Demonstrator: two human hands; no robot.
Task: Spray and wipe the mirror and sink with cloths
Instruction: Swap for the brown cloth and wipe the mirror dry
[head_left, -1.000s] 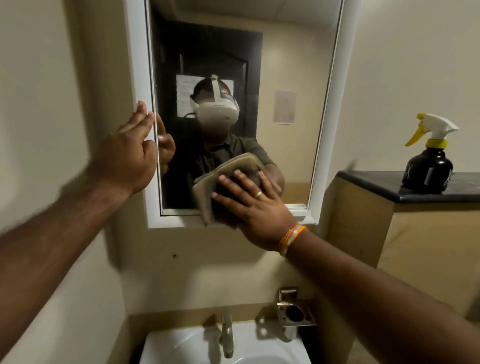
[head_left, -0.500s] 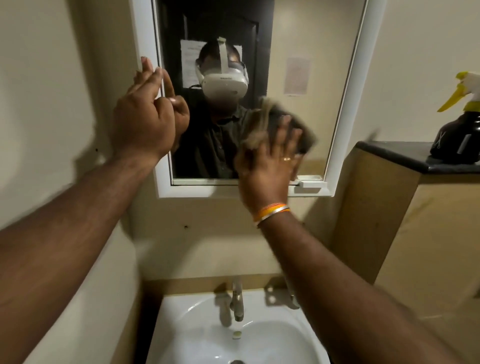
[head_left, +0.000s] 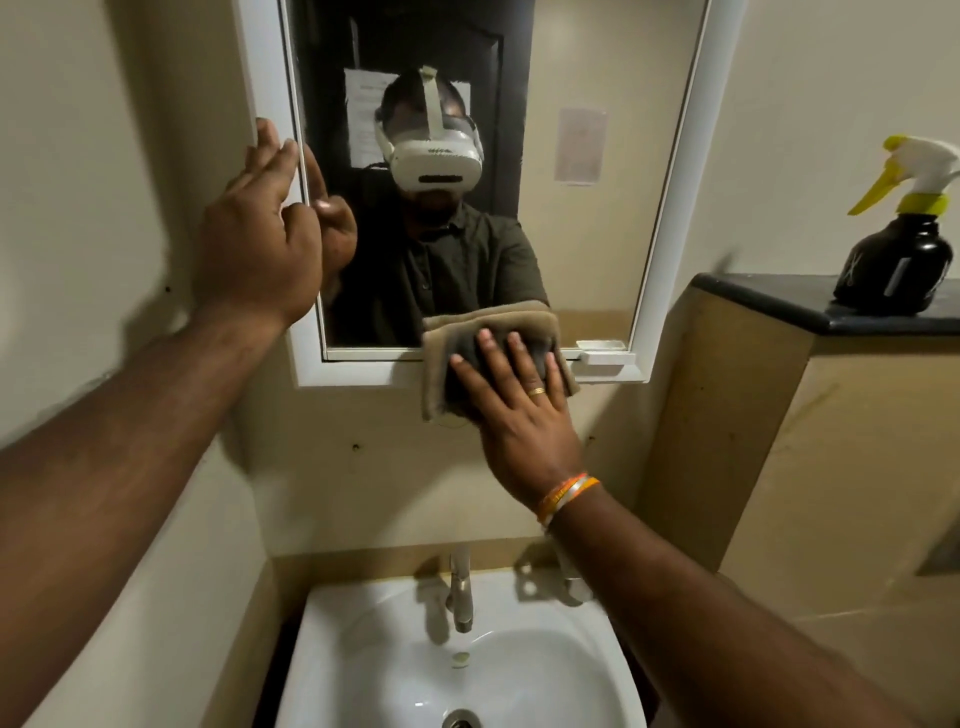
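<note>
Head view
Right hand (head_left: 519, 410): flat, fingers spread, pressing the cloth (head_left: 488, 343) onto the mirror (head_left: 587, 234) frame's bottom edge at 6 o'clock; pressed rather than gripped, likely to wipe.
Left hand (head_left: 260, 234): open, holding nothing, fingertips on the frame's side at 9 o'clock, probably to steady it.
Sprayer (head_left: 898, 244): parked on the ledge (head_left: 769, 296) at 3 o'clock.
Sink (head_left: 363, 675): below at 6 o'clock, not yet wiped.
</note>
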